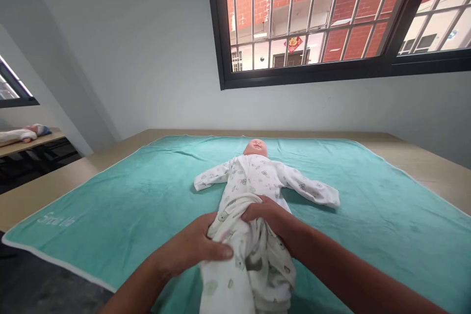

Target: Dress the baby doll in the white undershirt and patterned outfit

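Note:
A baby doll (255, 147) lies on its back on a teal towel, its head toward the wall and its arms spread. It wears a white printed top (253, 174) with long sleeves. White patterned baby trousers (235, 274) cover its legs, bunched near the waist. My left hand (206, 240) grips the trousers at their left side, thumb on top. On the right, my right hand (267, 216) holds the waistband, with its fingers partly hidden in the folds. The doll's feet are out of sight.
The teal towel (147, 196) covers most of a wooden table (423, 157) that stands against a wall. A barred window (305, 24) is above. Far left, another doll (25, 132) lies on a second table (47, 138).

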`<state>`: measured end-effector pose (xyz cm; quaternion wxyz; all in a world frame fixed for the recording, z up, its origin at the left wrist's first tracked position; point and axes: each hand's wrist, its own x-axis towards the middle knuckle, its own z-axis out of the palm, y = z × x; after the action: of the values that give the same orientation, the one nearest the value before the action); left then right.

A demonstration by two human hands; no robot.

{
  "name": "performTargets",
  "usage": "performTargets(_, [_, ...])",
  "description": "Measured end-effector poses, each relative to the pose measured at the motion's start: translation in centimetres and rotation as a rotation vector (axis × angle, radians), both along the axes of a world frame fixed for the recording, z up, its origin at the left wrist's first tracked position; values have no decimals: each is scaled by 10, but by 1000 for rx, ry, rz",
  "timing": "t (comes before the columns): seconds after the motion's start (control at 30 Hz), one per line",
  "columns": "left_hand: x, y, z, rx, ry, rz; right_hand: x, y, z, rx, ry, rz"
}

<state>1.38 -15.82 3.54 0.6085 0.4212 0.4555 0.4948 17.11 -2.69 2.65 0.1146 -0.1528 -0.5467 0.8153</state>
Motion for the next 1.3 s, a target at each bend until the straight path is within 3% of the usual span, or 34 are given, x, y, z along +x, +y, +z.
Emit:
performTargets(0.13, [7, 4, -14, 44, -191, 281, 2, -6, 9, 178, -52, 126])
performTargets(0.2, [11, 4, -20, 47, -264, 320, 2, -7, 11, 277, -143, 211])
performTargets(0.27, [14, 1, -22, 33, -288, 319, 0, -7, 11, 286, -204, 153])
performTargets(0.37, [17, -11, -15, 45, -181, 284, -3, -9, 7, 182, -147, -7])
performTargets(0.5, [20, -20, -3, 99, 91, 139, -6, -14, 5, 70, -103, -112])
performTargets(0.6, [23, -16, -2, 82, 266, 239, -4, -15, 7, 65, -110, -129])
performTargets(0.7, [24, -10, -6, 77, 347, 413, -1, -14, 15, 186, -89, 17])
performTargets(0.8, [25, -10, -8, 59, 377, 571, 1, -14, 23, 444, -26, 221])
performTargets(0.9, [29, -18, -7, 0, 266, 646, 0, -17, 22, 543, -24, 239])
performTargets(1.0, [35, -28, -6, -41, 115, 664, -3, -21, 14, 471, -56, 199])
performTargets(1.13, [41, -39, -8, -48, -98, 705, -2, -24, 11, 402, -44, 255])
performTargets(1.3, [52, -52, -8, -52, -270, 685, 3, -24, 14, 717, -105, 157])
